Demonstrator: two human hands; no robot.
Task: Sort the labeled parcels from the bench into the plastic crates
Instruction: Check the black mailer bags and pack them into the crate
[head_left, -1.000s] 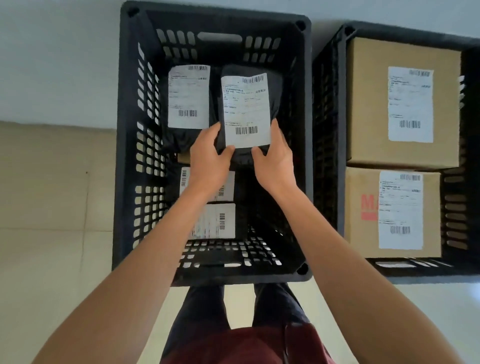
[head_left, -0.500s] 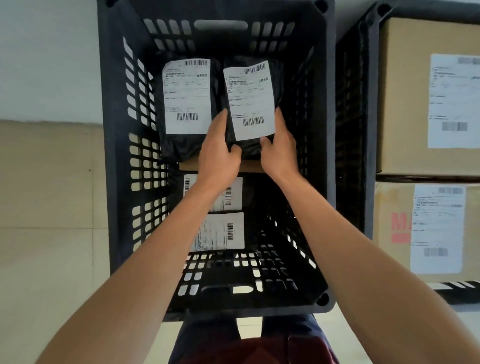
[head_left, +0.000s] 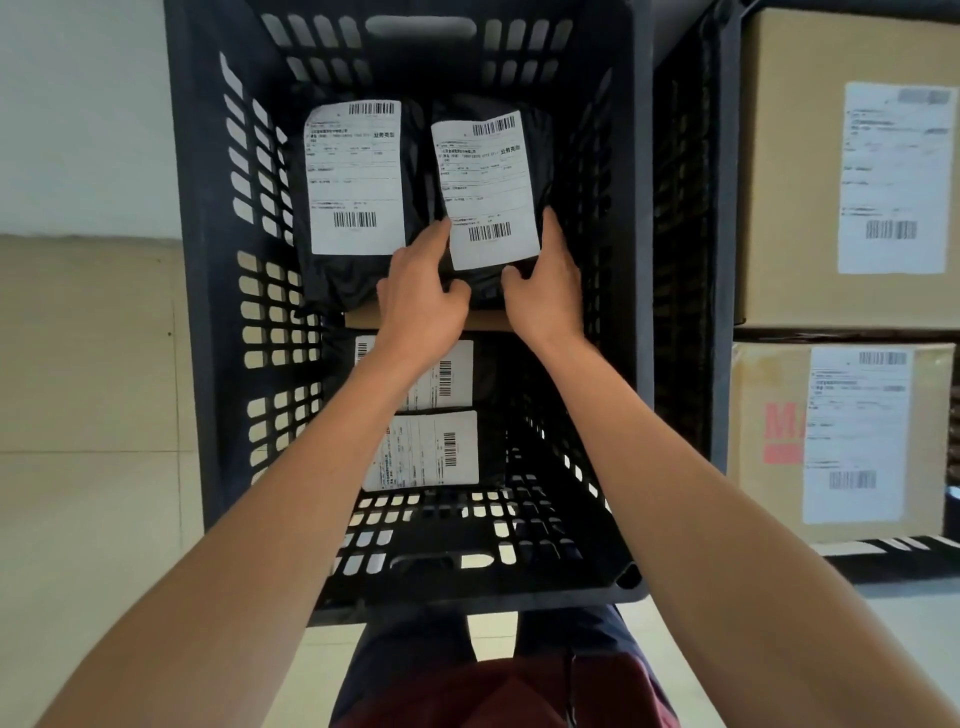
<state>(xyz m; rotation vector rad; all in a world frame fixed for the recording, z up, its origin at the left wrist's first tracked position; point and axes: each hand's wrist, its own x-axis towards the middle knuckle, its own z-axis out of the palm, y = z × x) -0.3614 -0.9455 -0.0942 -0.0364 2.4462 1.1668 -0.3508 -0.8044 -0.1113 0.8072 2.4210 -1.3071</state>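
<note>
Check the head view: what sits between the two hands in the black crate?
The head view shows a black bagged parcel with a white label between the left hand and right hand; both grip its lower edge inside the black crate.

Both bare forearms extend forward and downward, converging, with the left hand (head_left: 422, 296) and right hand (head_left: 545, 288) set close together, palms facing inward, thumbs angled toward each other and fingers curled in a grip.

Open-topped black crate (head_left: 202, 312): labeled parcels (head_left: 356, 176) cover its left and far floor; bare floor (head_left: 540, 415) lies near-right; slotted walls enclose.
</note>
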